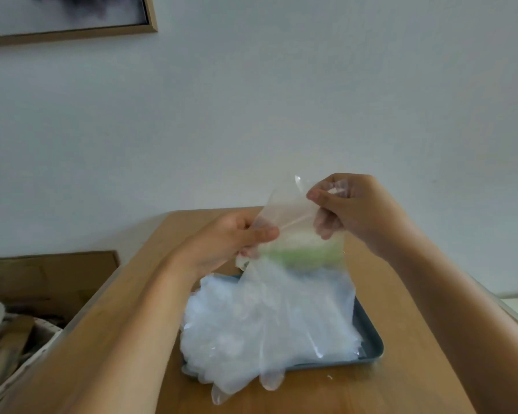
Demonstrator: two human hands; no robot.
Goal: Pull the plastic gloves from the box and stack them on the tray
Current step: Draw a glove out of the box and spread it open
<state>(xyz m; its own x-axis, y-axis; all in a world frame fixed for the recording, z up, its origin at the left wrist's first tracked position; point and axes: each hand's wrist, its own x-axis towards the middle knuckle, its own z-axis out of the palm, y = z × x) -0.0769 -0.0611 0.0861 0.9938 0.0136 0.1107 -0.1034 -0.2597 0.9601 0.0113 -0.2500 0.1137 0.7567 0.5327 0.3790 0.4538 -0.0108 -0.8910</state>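
Between the two raised hands hangs a single clear plastic glove [281, 282], its cuff end stretched from one hand to the other and its fingers trailing down over the pile below. Left hand [228, 243] pinches the lower corner of the cuff between thumb and curled fingers; right hand [350, 210] pinches the upper corner higher up, with film bunched in its closed fingers. Directly beneath both hands sits the tray [371, 348], already heaped with a stack of gloves [231, 330] whose fingertips spill over its near edge. Behind the held glove, just below the right hand, a blurred green and white shape is probably the box [311, 249]. The film looks nearly weightless, limp and likely to cling and drift, so the cuff corners seem the best hold, kept taut while lowering it flat.
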